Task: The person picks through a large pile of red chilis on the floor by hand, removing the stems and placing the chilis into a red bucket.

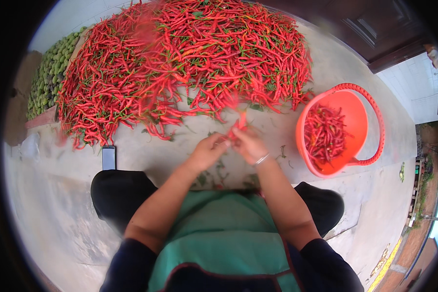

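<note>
In front of my lap, my left hand [210, 151] and my right hand [248, 144] meet with their fingers closed. A red chili pepper [242, 118], smeared by motion, sticks up from the right hand's fingertips. The left fingers are pressed together beside it; what they pinch is too small and blurred to name. Beyond my hands spreads a big heap of long red chili peppers [219, 53] with green stems. To the right stands an orange-red plastic basket [357, 124] with a braided handle, partly filled with red chili peppers [324, 131].
A phone [109, 157] lies on the concrete floor [63, 194] by my left knee. Green stems and leaves [219, 173] are scattered below my hands. A pile of green round fruits [51, 73] sits at the far left. A dark door [370, 29] is at the far right.
</note>
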Demonstrator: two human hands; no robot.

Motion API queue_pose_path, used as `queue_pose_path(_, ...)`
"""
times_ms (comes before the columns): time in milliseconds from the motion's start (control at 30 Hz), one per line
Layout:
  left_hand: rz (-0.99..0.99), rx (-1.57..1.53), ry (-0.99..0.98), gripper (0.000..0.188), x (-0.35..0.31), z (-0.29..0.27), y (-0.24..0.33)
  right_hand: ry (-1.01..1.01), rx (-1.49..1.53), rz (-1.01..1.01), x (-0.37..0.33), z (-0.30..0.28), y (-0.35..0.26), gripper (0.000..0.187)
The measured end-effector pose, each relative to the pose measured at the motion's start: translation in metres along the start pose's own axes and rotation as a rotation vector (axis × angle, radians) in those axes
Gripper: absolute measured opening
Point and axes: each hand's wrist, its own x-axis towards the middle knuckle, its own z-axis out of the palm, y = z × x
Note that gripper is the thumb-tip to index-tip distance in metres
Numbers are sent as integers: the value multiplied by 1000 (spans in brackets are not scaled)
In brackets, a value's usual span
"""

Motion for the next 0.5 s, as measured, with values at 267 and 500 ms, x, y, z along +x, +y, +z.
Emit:
queue_pose_path(267,157,508,173,18,-34,31,29,160,-158,-17,-41,8,10,17)
queue_pose_path(500,340,630,155,11,-41,25,29,128,-179,-44,-51,8,15,18)
